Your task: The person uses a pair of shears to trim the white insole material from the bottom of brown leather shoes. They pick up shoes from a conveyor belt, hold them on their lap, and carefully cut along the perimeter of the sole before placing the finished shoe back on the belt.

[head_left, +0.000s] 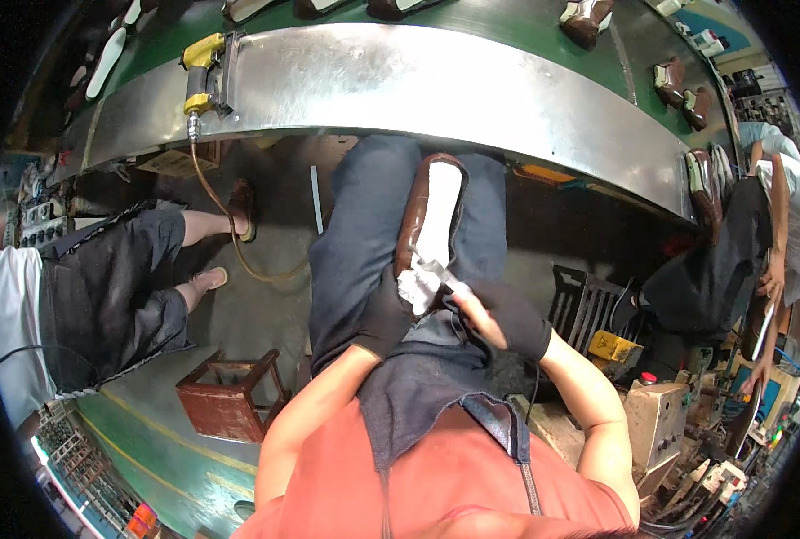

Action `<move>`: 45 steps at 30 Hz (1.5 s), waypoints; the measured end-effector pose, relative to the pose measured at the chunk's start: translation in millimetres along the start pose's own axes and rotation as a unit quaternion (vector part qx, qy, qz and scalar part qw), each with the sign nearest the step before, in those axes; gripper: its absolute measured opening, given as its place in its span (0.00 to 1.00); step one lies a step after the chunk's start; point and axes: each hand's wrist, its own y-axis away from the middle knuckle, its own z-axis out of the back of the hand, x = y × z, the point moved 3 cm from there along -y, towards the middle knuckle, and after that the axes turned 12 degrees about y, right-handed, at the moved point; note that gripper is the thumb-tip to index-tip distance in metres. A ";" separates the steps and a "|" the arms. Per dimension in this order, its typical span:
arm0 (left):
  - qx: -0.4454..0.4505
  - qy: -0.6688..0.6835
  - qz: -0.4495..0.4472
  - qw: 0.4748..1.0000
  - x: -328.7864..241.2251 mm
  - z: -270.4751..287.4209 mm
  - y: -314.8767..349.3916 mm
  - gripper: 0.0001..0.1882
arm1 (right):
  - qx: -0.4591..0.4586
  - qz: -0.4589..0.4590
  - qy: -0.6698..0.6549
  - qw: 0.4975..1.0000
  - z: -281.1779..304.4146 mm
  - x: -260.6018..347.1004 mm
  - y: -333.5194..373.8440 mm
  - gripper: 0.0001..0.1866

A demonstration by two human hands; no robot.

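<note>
With the brown leather shoe with its pale insole board (429, 216) sole-up on my lap, my gloved left hand (384, 316) clamps its near end steady while my right hand (499, 316) grips a thin metal tool (438, 271), best worked in short, controlled strokes.

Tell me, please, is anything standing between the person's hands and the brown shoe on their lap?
Nothing visible does. The left hand, in a dark glove, already grips the heel end of the brown shoe, and the right hand holds a thin tool against the white insole at that same end.
</note>
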 end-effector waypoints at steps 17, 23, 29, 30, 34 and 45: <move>0.102 0.085 -0.040 0.990 30.3 4.5 -5.0 0.42 | -0.049 0.067 0.213 0.973 -33.1 -4.3 5.4 0.18; 0.098 -0.040 -0.071 0.992 0.4 4.6 4.7 0.35 | -0.075 0.032 0.115 0.990 -42.0 -21.1 -1.5 0.21; 0.012 -0.236 -0.135 0.962 -97.3 52.5 40.0 0.33 | -0.067 -0.107 -0.014 0.992 -8.4 -56.0 71.1 0.19; 0.050 -0.249 -0.164 0.953 -112.3 71.5 39.0 0.34 | -0.077 -0.133 -0.045 0.987 -5.1 -64.5 85.6 0.19; -0.076 -0.061 -0.190 0.977 -215.1 84.5 20.5 0.34 | -0.112 -0.164 -0.237 0.951 -10.9 -69.7 102.5 0.18; 0.154 0.139 0.146 0.967 -43.2 10.6 -30.2 0.41 | -0.067 -0.041 -0.128 0.989 -19.2 -78.8 61.0 0.20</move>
